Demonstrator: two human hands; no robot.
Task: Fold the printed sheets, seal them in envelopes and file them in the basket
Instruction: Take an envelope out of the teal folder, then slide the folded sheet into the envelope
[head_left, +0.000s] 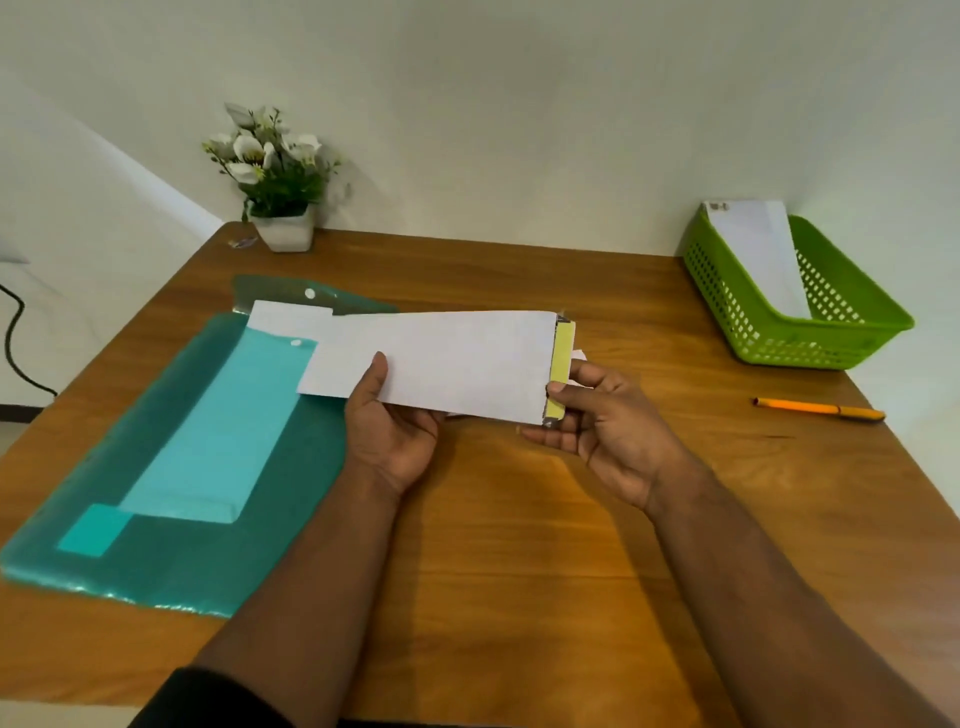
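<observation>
Holding a white envelope (441, 364) above the wooden surface (519, 519), we have our left hand (389, 431) under its near edge, thumb curled over the front, so that grip is closed on the paper. Our right hand (602, 421) pinches the envelope's right end, thumb beside the yellow strip (561, 374) on the flap; that grip is narrow and closed on the envelope too. The envelope lies roughly level, its left end over a teal plastic folder (171, 493) lying flat on the surface, with more white paper (285, 317) behind it. At the far right stands the green basket (769, 332), holding one white envelope (758, 254) leaned against its back wall. An orange pen (821, 409) lies near the right edge, well apart from our hands. A potted plant (275, 176) sits at the far left corner.
</observation>
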